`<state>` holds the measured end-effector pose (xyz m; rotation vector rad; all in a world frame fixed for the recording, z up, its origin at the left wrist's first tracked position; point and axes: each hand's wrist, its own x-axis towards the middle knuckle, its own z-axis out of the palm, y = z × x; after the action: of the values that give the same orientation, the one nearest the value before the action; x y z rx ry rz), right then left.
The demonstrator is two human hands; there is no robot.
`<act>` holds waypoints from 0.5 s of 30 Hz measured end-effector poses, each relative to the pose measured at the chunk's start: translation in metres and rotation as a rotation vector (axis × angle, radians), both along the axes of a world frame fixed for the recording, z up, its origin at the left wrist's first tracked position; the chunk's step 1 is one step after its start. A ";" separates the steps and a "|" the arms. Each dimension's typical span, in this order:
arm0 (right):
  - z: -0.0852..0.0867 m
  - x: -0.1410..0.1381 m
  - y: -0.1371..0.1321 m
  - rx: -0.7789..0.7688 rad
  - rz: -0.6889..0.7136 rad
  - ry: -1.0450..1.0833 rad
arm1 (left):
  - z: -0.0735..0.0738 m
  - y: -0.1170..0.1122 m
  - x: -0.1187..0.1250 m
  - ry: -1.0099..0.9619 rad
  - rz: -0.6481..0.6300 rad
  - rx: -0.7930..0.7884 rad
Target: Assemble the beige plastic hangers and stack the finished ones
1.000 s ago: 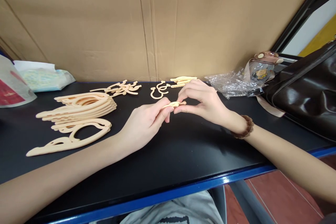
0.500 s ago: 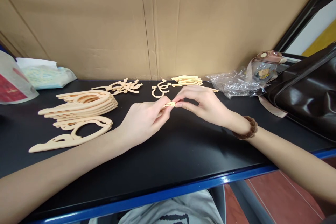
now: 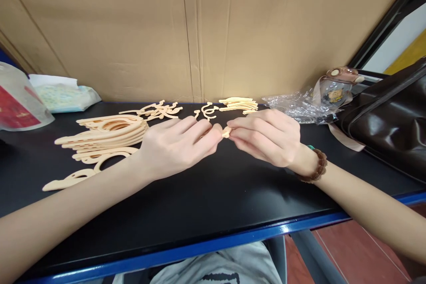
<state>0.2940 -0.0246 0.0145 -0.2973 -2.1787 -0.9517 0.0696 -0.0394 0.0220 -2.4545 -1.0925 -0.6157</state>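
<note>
Both hands meet over the middle of the black table, fingertips nearly touching. Between them shows the end of a small cream plastic piece (image 3: 226,132); the rest is hidden in the fingers. My left hand (image 3: 181,142) is closed, pinching it from the left. My right hand (image 3: 268,136), also closed, grips it from the other side. Left of my left hand lies a stack of cream hanger arms (image 3: 103,133), with a single hanger arm (image 3: 71,179) partly behind my forearm. Just beyond the hands are loose cream hooks (image 3: 209,111) and a pile of flat cream strips (image 3: 238,104).
More cream hooks (image 3: 159,110) are heaped at the back left. A cup (image 3: 25,97) and a soft packet (image 3: 65,95) stand on the far left. Crumpled clear plastic (image 3: 296,106), a clear bottle (image 3: 334,91) and a dark bag (image 3: 389,120) occupy the right. Cardboard (image 3: 133,31) rises behind the table.
My hands have turned, and the fingers have closed further around the small piece, so less of it shows. My right fingers have curled in, and the view has shifted slightly.
</note>
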 end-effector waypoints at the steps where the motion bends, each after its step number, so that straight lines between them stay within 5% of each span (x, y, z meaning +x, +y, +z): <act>1: 0.001 0.000 -0.001 0.051 0.005 -0.014 | 0.001 0.000 -0.001 0.029 -0.024 0.035; 9: 0.002 -0.003 0.003 0.192 0.061 0.029 | 0.000 0.002 -0.003 0.188 -0.291 0.762; 15: 0.004 0.000 -0.003 0.282 -0.021 0.005 | 0.000 0.001 -0.005 0.207 -0.294 0.831</act>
<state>0.2941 -0.0281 0.0187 -0.1866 -2.0074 -1.2505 0.0647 -0.0382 0.0223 -1.8761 -0.2826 -0.6993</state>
